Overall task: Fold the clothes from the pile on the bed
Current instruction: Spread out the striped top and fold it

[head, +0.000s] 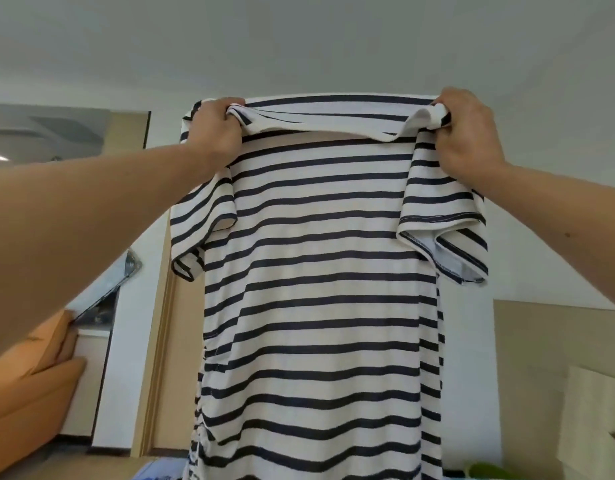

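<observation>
Striped T-shirt (320, 271) hangs in the air in front of the person, spread flat across the middle of the view. Its top edge is up against the pale ceiling (299, 39) and its lower part runs out of the bottom of the picture. It is white, with narrow dark navy bands running across the body, evenly spaced all the way down. The neckline (327, 128) sags in a shallow curve between the hands. Two short sleeves droop at the sides, the near-left sleeve (198, 233) and the near-right sleeve (444, 233). The second is turned so that its stitched cuff and white inside show. The cloth puckers a little along the lower left side seam.

At one shoulder the left hand (217, 131) has its fingers curled tight round a bunch of the cloth. At the other the right hand (469, 133) grips the same way, with a white fold gathered in the fist. Both arms reach out and upward.

By count: one shirt, two sleeves, two hands on it. Behind it stand one wooden door frame (160, 341), an orange cushion (32, 393) at the lower left and a beige panel (541, 341) at the lower right.
</observation>
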Action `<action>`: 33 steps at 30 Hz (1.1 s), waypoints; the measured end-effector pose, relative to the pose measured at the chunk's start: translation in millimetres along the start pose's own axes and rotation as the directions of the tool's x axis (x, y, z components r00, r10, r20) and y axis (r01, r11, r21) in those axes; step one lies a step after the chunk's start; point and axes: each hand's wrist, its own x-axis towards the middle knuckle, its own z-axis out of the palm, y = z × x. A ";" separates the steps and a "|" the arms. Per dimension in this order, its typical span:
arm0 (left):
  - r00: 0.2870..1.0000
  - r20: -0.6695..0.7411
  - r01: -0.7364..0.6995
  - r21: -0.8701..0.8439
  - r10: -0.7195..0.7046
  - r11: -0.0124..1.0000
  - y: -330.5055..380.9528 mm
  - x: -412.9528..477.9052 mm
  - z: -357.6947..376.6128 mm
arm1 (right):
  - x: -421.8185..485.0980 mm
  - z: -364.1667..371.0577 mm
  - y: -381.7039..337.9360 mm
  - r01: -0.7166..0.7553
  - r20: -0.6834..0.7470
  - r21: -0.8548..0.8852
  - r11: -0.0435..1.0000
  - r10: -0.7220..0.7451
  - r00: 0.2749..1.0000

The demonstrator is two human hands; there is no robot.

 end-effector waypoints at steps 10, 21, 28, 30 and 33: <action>0.998 -0.046 0.034 0.071 -0.031 0.997 -0.6 -32.2 9.9 | -46.6 -2.6 2.3 -0.115 0.047 -0.005 0.993 0.115 0.992; 0.933 0.195 0.301 0.042 -0.303 0.953 -98.9 -226.3 30.5 | -259.0 9.4 3.7 -0.384 0.228 0.120 0.915 0.351 0.908; 0.792 0.390 0.434 0.184 -0.471 0.882 -169.2 -375.0 33.4 | -425.1 10.5 3.2 -0.502 0.474 0.057 0.863 0.419 0.774; 0.735 0.415 0.489 0.225 -0.536 0.843 -189.0 -408.2 38.3 | -468.6 13.5 5.8 -0.541 0.525 0.026 0.841 0.449 0.723; 0.662 0.459 0.530 0.272 -0.593 0.803 -213.7 -452.0 46.4 | -521.8 17.7 7.1 -0.586 0.622 -0.024 0.810 0.471 0.626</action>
